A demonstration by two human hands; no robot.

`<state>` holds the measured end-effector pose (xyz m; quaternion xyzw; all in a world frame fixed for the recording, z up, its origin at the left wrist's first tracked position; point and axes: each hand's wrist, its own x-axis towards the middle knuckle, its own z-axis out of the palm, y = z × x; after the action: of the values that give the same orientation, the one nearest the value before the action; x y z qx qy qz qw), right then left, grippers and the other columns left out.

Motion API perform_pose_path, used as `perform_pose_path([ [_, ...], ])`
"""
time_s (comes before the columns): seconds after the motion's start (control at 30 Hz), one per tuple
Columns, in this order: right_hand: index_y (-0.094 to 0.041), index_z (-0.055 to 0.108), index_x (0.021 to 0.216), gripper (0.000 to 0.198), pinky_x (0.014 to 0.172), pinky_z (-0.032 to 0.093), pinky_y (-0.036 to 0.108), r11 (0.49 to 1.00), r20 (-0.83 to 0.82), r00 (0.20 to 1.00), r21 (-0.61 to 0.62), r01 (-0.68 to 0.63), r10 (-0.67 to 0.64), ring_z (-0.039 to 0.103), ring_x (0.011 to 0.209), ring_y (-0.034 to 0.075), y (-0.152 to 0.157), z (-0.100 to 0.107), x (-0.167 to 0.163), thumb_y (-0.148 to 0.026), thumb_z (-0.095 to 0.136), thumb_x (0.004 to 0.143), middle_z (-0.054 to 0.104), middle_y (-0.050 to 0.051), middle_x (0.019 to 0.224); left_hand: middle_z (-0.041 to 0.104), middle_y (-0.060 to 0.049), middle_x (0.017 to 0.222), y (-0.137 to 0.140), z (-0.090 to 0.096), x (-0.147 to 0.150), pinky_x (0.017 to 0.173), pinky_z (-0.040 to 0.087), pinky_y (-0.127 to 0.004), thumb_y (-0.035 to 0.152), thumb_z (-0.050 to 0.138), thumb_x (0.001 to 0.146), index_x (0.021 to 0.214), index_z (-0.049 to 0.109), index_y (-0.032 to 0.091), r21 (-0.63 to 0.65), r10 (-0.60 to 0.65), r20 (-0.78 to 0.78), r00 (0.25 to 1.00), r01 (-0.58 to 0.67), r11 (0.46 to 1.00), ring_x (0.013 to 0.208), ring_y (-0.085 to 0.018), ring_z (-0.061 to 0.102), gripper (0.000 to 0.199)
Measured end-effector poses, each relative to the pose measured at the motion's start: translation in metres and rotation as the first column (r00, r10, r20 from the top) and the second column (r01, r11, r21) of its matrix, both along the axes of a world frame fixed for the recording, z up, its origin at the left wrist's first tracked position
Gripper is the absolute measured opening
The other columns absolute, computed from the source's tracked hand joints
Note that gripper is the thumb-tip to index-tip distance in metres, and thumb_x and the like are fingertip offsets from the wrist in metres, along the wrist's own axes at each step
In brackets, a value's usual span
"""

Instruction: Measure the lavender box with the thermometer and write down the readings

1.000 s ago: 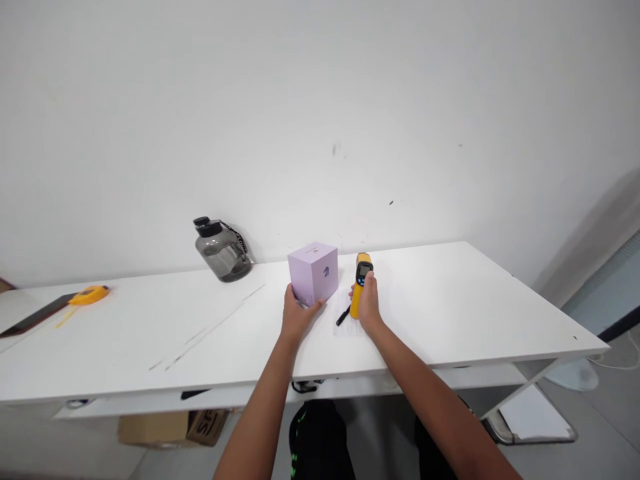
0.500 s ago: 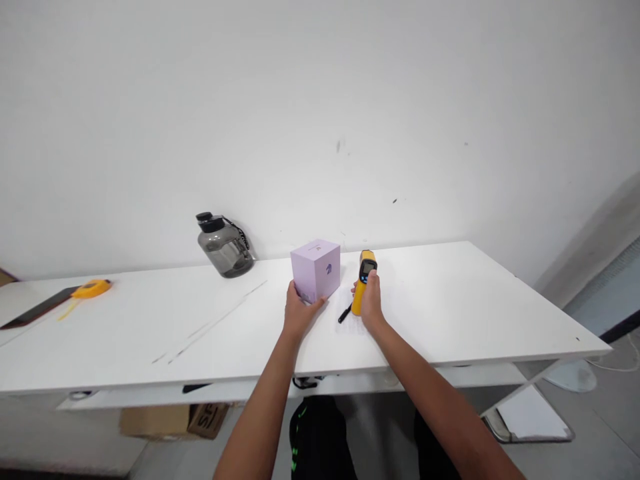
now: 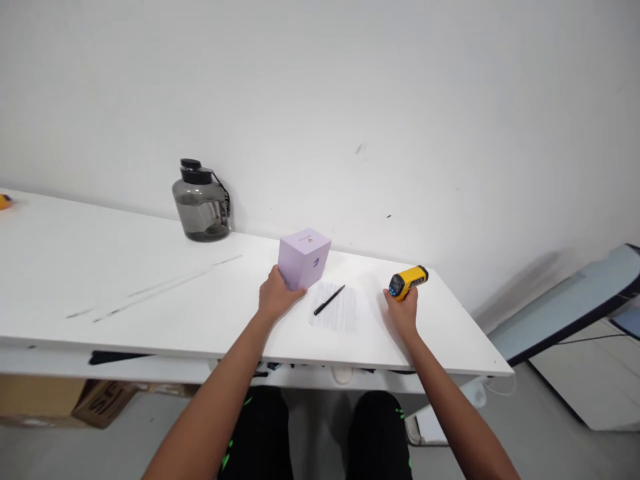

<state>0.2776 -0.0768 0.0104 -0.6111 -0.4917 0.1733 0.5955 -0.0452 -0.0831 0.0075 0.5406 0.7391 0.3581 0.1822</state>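
Left hand (image 3: pixel 278 295): thumb and fingers clamped on the lower near part of 1 lilac box (image 3: pixel 303 259), positioned at 11 o'clock from the paper sheet (image 3: pixel 346 315). Right hand (image 3: pixel 404 312): fingers closed round the grip of 1 yellow pistol-shaped meter (image 3: pixel 413 276), at 2 o'clock from the sheet. 1 black pen (image 3: pixel 329 301) lies on the sheet. 1 grey bottle (image 3: pixel 200 212) stands at 10 o'clock from the box.

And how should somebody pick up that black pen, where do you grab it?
Probably pinch the black pen at its middle with finger and thumb, coming from above and the right. It is long and thin, lies slanted across the paper with both long sides uncovered, and the purple box is close by on its left.
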Motion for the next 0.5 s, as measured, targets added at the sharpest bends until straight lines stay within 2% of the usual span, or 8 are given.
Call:
perform_pose_path([
  [0.13,-0.023,0.044,0.095,0.048,0.080,0.047,0.036,1.000,-0.035,0.999,0.007,0.024,-0.024,0.056,0.087,0.021,-0.0009,-0.0075,0.0069,-0.049,0.072,0.067,0.055,0.001,0.093,0.058,-0.017,0.133,-0.0004,-0.0003,0.0003,0.094,0.048,-0.044,0.053,0.075,0.065,0.129,0.037,0.020,0.029,-0.013,-0.010,1.000,0.014,0.999,0.122,-0.037,0.058,0.081],
  [0.33,-0.026,0.040,0.100,0.049,0.078,0.048,0.037,0.999,-0.094,0.995,-0.040,0.025,-0.029,0.058,0.084,0.022,-0.0035,-0.0050,0.0028,-0.048,0.070,0.068,0.059,0.001,0.089,0.059,-0.017,0.131,-0.0012,-0.0005,0.0000,0.095,0.047,-0.044,0.050,0.076,0.064,0.129,0.036,0.021,0.038,-0.013,0.002,1.000,0.013,0.999,0.125,-0.036,0.057,0.082],
  [0.43,-0.025,0.041,0.107,0.053,0.082,0.050,0.040,0.998,-0.076,0.997,-0.064,-0.001,-0.004,0.059,0.088,0.023,-0.0045,-0.0066,0.0065,-0.048,0.070,0.070,0.059,0.002,0.093,0.058,-0.018,0.134,-0.0014,-0.0003,-0.0001,0.095,0.048,-0.044,0.051,0.075,0.064,0.129,0.036,0.019,0.038,-0.023,0.001,1.000,0.023,0.999,0.125,-0.036,0.057,0.082],
  [0.5,-0.024,0.040,0.118,0.061,0.088,0.049,0.044,0.999,-0.002,1.000,-0.043,-0.024,0.024,0.058,0.098,0.026,-0.0082,-0.0109,0.0086,-0.051,0.069,0.072,0.058,0.006,0.103,0.057,-0.018,0.136,-0.0016,-0.0001,0.0000,0.095,0.048,-0.044,0.051,0.074,0.065,0.130,0.036,0.018,0.036,-0.027,-0.001,1.000,0.027,0.999,0.126,-0.037,0.056,0.082],
])
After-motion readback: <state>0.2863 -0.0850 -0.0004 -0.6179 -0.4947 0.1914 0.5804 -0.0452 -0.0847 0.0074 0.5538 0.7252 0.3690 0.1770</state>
